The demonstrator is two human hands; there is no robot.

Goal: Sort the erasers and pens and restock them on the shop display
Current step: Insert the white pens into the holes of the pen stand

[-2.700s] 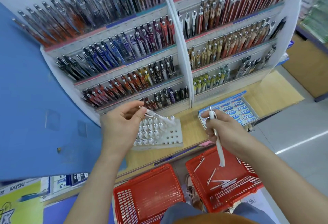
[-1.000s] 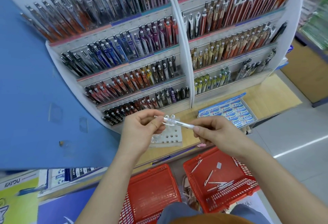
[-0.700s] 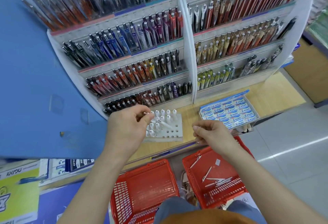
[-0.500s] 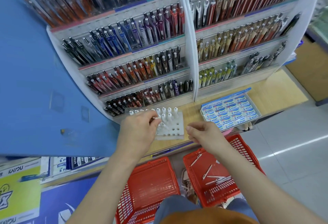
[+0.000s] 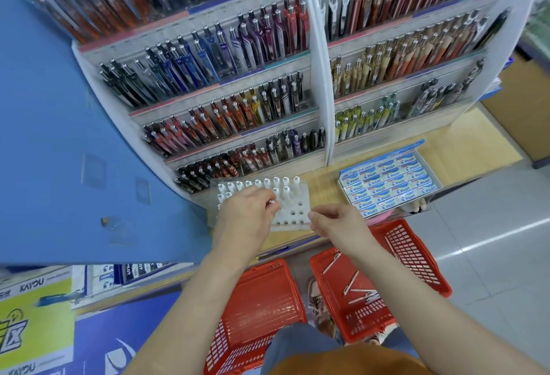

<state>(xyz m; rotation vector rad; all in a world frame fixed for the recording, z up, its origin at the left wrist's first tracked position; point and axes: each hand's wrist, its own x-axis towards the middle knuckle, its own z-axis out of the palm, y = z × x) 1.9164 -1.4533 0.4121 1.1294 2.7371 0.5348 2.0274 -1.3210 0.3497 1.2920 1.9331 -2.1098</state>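
1. Nearest the camera, two red baskets stand on the floor: the left basket [image 5: 259,300] at 6 o'clock, and the right basket [image 5: 413,258] at 5 o'clock with a few loose white pens [image 5: 358,290] lying on its bottom
2. Above the baskets both forearms reach toward 12 o'clock. The left hand [image 5: 247,215] hangs over the near left part of the white holder [image 5: 294,211], its fingers clamped in a pinch on the top of a white pen [image 5: 271,202], which is at one of the holes
3. The right hand [image 5: 336,226] sits at 3 o'clock of the left, apart from it. Its curled fingers are drawn together at the holder's near right corner; whether they grip anything or touch the block cannot be told
4. The holder rests on the wooden surface [image 5: 324,187]. Standing pens [image 5: 285,184] fill its far rows, and open holes show at its near right
5. At 3 o'clock of the holder, on the same surface, is an open box of erasers [image 5: 390,187] packed in blue-and-white sleeves
6. Farthest, at 12 o'clock, the display rack [image 5: 317,77] rises in tiers of many-coloured pens, with a blue panel [image 5: 44,136] at 9 o'clock
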